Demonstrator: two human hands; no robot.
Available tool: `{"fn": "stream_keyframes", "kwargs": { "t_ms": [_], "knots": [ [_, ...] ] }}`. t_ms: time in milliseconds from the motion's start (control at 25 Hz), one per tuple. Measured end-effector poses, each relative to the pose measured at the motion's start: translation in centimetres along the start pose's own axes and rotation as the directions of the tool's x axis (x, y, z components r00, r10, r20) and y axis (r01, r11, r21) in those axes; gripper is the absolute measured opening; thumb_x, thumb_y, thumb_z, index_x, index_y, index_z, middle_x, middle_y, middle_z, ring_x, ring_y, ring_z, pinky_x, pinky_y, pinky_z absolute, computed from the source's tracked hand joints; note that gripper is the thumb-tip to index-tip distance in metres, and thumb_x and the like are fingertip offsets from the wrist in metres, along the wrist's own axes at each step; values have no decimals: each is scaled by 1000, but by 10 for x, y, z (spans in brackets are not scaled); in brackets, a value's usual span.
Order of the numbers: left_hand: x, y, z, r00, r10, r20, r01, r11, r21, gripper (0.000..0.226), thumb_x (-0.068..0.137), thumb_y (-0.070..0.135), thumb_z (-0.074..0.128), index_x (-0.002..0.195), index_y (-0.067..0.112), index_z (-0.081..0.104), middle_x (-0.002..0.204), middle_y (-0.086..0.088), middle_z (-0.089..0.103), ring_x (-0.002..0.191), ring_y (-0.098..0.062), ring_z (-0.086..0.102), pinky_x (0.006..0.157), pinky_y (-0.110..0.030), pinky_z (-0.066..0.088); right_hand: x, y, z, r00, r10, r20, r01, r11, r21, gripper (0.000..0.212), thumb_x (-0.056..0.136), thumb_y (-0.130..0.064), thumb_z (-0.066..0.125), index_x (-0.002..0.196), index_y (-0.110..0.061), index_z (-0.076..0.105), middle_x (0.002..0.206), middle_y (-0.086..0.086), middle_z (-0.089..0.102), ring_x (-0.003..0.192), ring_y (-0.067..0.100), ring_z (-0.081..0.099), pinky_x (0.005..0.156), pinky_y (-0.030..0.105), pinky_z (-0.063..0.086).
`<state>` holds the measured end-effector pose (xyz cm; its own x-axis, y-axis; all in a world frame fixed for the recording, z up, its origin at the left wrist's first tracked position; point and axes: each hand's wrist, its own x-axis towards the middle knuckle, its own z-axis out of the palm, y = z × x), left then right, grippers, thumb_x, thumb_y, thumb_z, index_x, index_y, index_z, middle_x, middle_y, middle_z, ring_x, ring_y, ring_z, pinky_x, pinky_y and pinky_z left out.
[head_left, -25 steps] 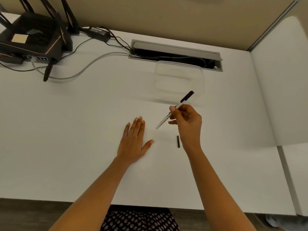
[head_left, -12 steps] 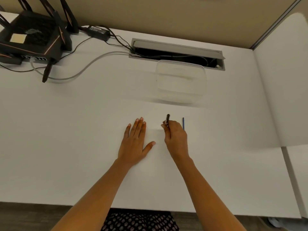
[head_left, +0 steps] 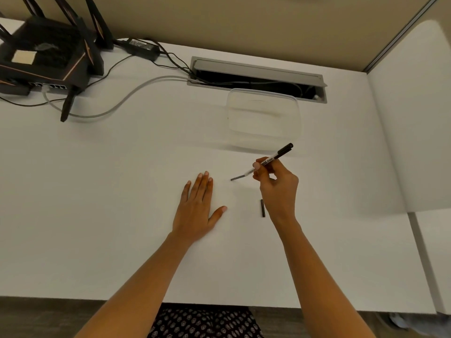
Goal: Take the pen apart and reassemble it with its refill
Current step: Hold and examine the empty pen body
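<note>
My right hand (head_left: 278,189) holds a pen (head_left: 266,162) above the white desk, tilted, with its black end up to the right and its thin grey tip pointing down-left. A small black pen part (head_left: 263,208) lies on the desk just left of my right wrist. My left hand (head_left: 199,208) rests flat on the desk, palm down, fingers together, holding nothing, a short way left of the pen tip.
A clear plastic container (head_left: 263,115) stands behind the pen. Further back is a grey cable slot (head_left: 256,78) in the desk. A black router (head_left: 46,52) with cables sits at the back left. A white partition (head_left: 410,118) borders the right side.
Half a second ago my right hand was low on the desk beside a thin refill. Now it is raised, holding the pen tilted, and the black part shows beside the wrist.
</note>
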<state>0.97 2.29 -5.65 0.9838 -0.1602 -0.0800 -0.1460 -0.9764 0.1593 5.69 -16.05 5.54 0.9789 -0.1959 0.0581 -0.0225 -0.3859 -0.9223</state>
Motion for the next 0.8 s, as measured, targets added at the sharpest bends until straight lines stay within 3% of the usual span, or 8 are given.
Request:
{"fn": "stream_keyframes", "kwargs": {
  "t_ms": [320, 600, 720, 800],
  "knots": [
    [0, 0, -2, 1000, 1, 13, -1, 1000, -1, 82, 93, 64, 22, 151, 5, 17, 161, -11, 13, 150, -23, 8, 120, -46, 16, 4, -10, -8, 1000, 5, -26, -5, 1000, -8, 26, 94, -23, 64, 80, -45, 62, 72, -19, 68, 71, 10, 69, 76, 46, 61],
    [0, 1, -3, 1000, 7, 11, -7, 1000, -23, 83, 93, 64, 23, 150, 4, 18, 161, -12, 15, 149, -24, 10, 120, -46, 16, 2, 2, -11, 999, 43, 31, -41, 998, -57, 23, 94, -25, 65, 77, -40, 61, 69, -15, 67, 72, 17, 70, 77, 46, 59],
    [0, 1, -4, 1000, 13, 28, -12, 1000, -28, 84, 93, 64, 21, 151, 4, 14, 161, -12, 11, 149, -25, 7, 121, -46, 14, 5, 16, -7, 994, 51, 100, -36, 988, -147, 9, 94, -26, 64, 85, -23, 67, 72, -15, 65, 73, 21, 68, 76, 49, 58],
    [0, 0, -5, 999, 16, 44, -15, 999, -33, 85, 92, 65, 19, 151, 5, 11, 161, -12, 7, 150, -25, 5, 121, -46, 12, 8, 24, -4, 985, 61, 162, -27, 978, -207, 14, 94, -28, 64, 93, -14, 69, 77, -9, 67, 78, 19, 67, 78, 46, 59]
  ]
}}
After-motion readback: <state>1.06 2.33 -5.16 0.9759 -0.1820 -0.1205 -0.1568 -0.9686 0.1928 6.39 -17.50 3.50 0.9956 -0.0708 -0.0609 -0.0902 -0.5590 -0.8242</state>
